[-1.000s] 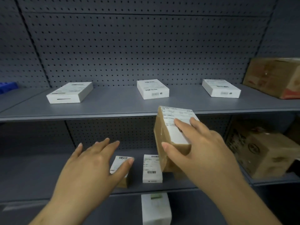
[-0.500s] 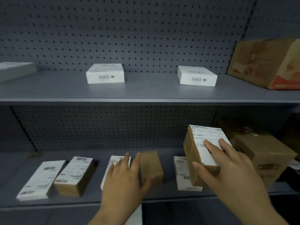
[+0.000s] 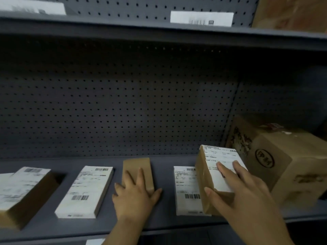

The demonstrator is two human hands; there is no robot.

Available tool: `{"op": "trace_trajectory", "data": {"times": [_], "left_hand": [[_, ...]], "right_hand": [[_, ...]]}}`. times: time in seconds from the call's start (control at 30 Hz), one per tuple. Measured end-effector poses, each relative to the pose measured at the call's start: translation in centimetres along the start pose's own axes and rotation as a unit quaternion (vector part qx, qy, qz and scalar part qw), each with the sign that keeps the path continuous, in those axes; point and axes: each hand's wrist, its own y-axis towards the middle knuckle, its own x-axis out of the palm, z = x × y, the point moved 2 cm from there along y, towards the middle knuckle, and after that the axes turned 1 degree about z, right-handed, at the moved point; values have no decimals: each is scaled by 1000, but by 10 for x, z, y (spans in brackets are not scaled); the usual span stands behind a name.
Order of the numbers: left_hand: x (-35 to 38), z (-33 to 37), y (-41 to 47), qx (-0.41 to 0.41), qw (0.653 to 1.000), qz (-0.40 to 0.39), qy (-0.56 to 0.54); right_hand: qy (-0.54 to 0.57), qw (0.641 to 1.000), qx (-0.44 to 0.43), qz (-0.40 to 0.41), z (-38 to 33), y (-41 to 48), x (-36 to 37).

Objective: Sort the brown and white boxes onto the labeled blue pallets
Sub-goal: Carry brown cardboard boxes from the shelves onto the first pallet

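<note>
A grey shelf (image 3: pixel 164 171) is seen below a pegboard back, with a large brown carton (image 3: pixel 283 167) set at its right end. Just beside the carton, a labelled brown box (image 3: pixel 208 174) is held tilted by the right hand (image 3: pixel 247 190), with fingers curled over the white label and the thumb pressed to the brown side. A small plain brown box (image 3: pixel 137 167) lies on the shelf between two white boxes (image 3: pixel 85 190). It is touched by the left hand (image 3: pixel 134 197), whose fingers are spread straight across its top.

3 sm brown boxes (image 3: pixel 26 195) (image 3: pixel 137 169) (image 3: pixel 202 181), 2 lg brown cartons (image 3: pixel 283 167) (image 3: pixel 292 13), min 4 white boxes (image 3: pixel 85 190) (image 3: pixel 185 188) (image 3: pixel 201 18) (image 3: pixel 31 7), 2 hands (image 3: pixel 134 200) (image 3: pixel 247 195)
</note>
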Motion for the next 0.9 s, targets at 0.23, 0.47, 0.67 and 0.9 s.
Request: {"op": "trace_trajectory", "data": {"times": [0.23,0.47,0.67,0.9], "left_hand": [[0,2,3,29,997,68,-22],[-44,-17,-20,59,991,118,-21],[-126,-58,-67,71,987,143,-7],[-238,-130,-142,40,984,168,-40]], "right_hand": [[-11,1000,-12,22,3,2,7],[-20,999,-27,3,-29,-8,-20],[-28,997,-54,-40,-76,-36,-68],[-49,992,-110,-44,-151,-92,-130]]}}
